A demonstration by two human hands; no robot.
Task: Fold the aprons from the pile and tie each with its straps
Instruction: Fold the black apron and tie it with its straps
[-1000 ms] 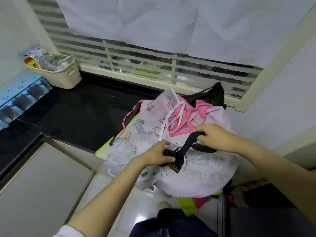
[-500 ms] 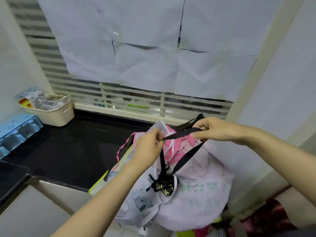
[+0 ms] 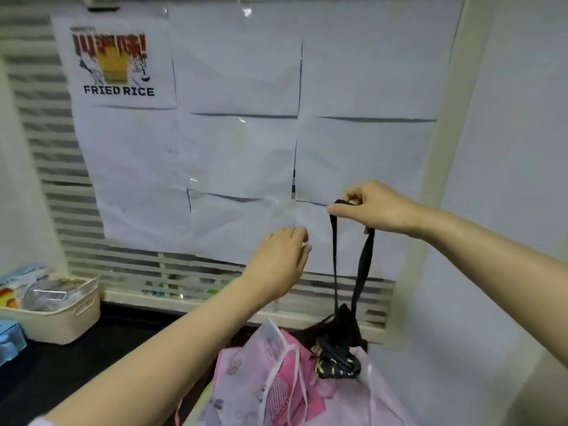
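Black counter (image 3: 92, 364) below papered window (image 3: 129, 265) bears aprons (image 3: 276, 392), strap (image 3: 334, 256) raised.

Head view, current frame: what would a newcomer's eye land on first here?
The right hand at centre right, pinching a loop of black strap that hangs down to a bunched black apron at the pink and white apron pile below. The left hand hovers beside the strap, holding nothing. Upper left, a FRIED RICE poster stands out among plain white sheets.
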